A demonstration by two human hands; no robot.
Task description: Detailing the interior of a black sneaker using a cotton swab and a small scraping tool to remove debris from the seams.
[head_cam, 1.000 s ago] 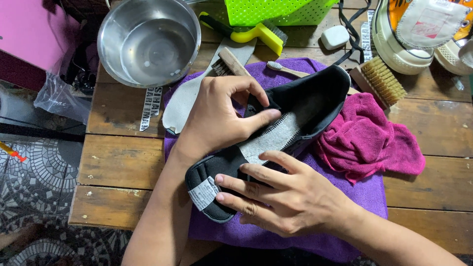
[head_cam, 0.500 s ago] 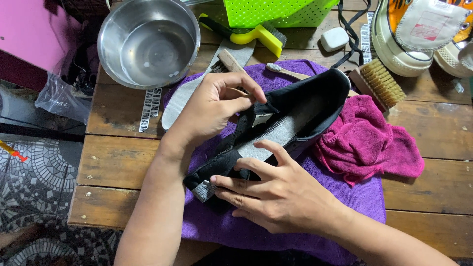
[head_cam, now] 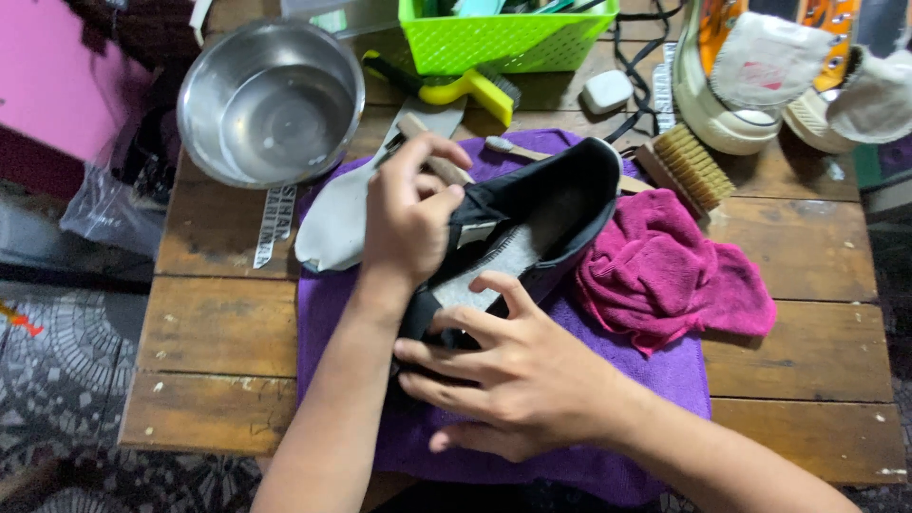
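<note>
A black shoe (head_cam: 551, 204) lies on its side on a purple cloth (head_cam: 665, 380), its opening turned up and a grey insole (head_cam: 503, 261) showing inside. My left hand (head_cam: 408, 214) pinches the black tongue at the shoe's middle. Over the toe end, my right hand (head_cam: 503, 375) presses down and holds the shoe, hiding the toe.
A steel bowl (head_cam: 271, 100) stands at the back left, and a pale loose insole (head_cam: 332, 223) lies beside the shoe. A magenta rag (head_cam: 665, 275), a bristle brush (head_cam: 689, 166), a yellow brush (head_cam: 470, 87), a green basket (head_cam: 503, 38) and white shoes (head_cam: 750, 85) lie around. The wooden table's left edge (head_cam: 142, 380) is close.
My left hand has lifted off the shoe's side and now pinches the tongue. The shoe has tipped more upright, and my right hand has slid over its toe.
</note>
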